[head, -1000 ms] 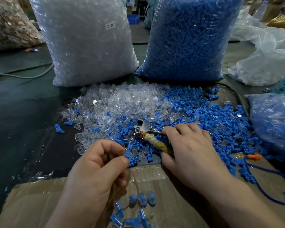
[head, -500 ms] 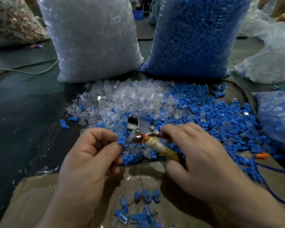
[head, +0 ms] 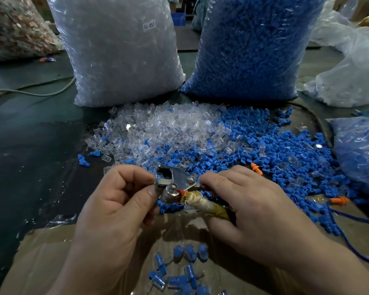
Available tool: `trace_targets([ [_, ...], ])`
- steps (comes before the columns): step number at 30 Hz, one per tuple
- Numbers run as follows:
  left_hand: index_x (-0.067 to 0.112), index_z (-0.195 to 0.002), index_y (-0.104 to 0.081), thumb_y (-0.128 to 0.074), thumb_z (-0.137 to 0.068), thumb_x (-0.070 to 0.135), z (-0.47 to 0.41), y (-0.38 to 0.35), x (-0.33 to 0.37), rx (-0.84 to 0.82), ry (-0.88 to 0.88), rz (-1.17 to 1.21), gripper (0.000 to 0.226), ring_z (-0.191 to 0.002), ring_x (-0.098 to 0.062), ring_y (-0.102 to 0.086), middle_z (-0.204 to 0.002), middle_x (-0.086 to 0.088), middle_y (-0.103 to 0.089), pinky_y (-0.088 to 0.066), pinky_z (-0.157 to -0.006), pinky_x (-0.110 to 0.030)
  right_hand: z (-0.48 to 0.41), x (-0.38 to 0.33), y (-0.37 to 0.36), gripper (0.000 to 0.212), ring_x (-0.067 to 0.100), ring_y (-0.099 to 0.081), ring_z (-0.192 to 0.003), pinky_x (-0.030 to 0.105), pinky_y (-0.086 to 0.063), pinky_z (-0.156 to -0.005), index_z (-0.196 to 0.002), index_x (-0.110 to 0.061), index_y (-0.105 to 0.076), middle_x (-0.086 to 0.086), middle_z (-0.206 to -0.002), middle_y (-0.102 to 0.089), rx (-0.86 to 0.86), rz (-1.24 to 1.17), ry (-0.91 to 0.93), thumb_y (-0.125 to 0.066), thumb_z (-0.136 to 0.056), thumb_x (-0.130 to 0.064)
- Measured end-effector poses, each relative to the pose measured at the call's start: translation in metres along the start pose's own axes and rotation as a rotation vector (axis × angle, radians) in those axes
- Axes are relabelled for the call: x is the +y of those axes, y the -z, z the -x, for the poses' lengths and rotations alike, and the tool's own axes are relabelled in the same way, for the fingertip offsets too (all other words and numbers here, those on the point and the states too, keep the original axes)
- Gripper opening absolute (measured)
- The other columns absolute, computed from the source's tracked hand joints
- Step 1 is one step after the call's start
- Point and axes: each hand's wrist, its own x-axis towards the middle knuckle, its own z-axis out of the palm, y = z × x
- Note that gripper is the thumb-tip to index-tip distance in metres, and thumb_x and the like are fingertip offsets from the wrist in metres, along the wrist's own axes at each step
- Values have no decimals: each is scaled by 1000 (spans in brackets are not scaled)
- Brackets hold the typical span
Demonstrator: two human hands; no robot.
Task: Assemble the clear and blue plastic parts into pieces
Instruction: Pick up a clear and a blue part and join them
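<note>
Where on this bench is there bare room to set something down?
Bare: the dark table left of the clear parts pile, up to the cable, and the cardboard strip left of the left hand. Crowded: the centre and right under clear and blue parts, and the finished pieces between the wrists.

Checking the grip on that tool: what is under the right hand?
The tool's tape-wrapped handle passes under the right hand, whose fingers curl round it; blue parts lie below. The handle's far end is covered by the palm.

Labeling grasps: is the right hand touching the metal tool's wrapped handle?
Touching. Head view: the right hand curls round the metal tool's wrapped handle, index finger above, thumb below.
</note>
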Motion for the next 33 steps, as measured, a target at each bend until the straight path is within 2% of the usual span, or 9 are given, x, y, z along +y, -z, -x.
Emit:
trace_targets([
  [2,31,-82,-70,-67,-70,23,0,-1,0,11,-1,7,15,-57,-13,-62,-73,-2,-67,-51,-47,-22,-1,0,1,59,15,-58,-86,35,-55,-76,-127,-24,-58,-12,-94,-64,6,4,-4,-48,-78,-54],
  [7,31,-83,-70,-79,-66,30,1,2,1,9,4,36,19,-57,-12,-62,-73,-1,-69,-51,-47,-21,-2,-3,4,58,14,-61,-87,38,-56,-76,-126,-26,-60,-13,-94,-67,14,-38,-5,-46,-77,-54],
  [11,32,-84,-70,-78,-74,20,0,2,-1,66,-22,-22,18,-56,-11,-62,-70,-2,-68,-51,-47,-20,1,-1,2,52,12,-58,-85,34,-54,-74,-121,-30,-57,-16,-93,-64,37,-69,-43,-48,-77,-55],
  [14,31,-82,-69,-70,-82,10,-2,8,-3,142,15,-57,21,-54,-11,-61,-69,-7,-67,-49,-45,-21,0,6,-1,60,12,-55,-86,29,-50,-76,-123,-26,-58,-14,-95,-63,81,63,-137,-44,-76,-60],
  [17,34,-80,-69,-67,-85,9,0,4,0,57,144,-175,25,-49,-10,-59,-65,-10,-68,-48,-43,-19,-7,12,-4,68,16,-53,-92,35,-48,-80,-126,-25,-58,-11,-102,-65,36,180,-227,-36,-76,-67],
  [20,43,-82,-66,-72,-81,17,7,-8,1,-7,169,-334,27,-44,-6,-59,-61,-2,-69,-46,-42,-14,-13,13,-5,72,17,-47,-105,38,-40,-93,-130,-33,-50,-12,-114,-60,-79,201,-270,-31,-75,-75],
  [24,47,-83,-64,-72,-83,19,9,-14,2,17,151,-402,29,-47,-5,-62,-65,4,-71,-44,-42,-10,-13,10,-5,68,17,-39,-116,36,-21,-102,-131,-35,-46,-11,-126,-54,-62,167,-277,-32,-77,-74],
  [29,47,-88,-65,-68,-82,33,15,-17,-3,-26,41,-494,15,-53,-5,-65,-68,10,-71,-50,-45,-18,-6,-19,-6,36,14,-58,-88,37,-49,-83,-99,-30,-62,-10,-96,-64,132,55,-38,-38,-90,-55],
  [33,47,-89,-65,-62,-80,38,20,-17,-1,-20,-100,-555,13,-56,0,-64,-67,19,-69,-47,-49,-10,-5,-24,-11,33,21,-57,-77,41,-44,-75,-90,-20,-64,-3,-84,-62,129,2,56,-37,-99,-36],
])
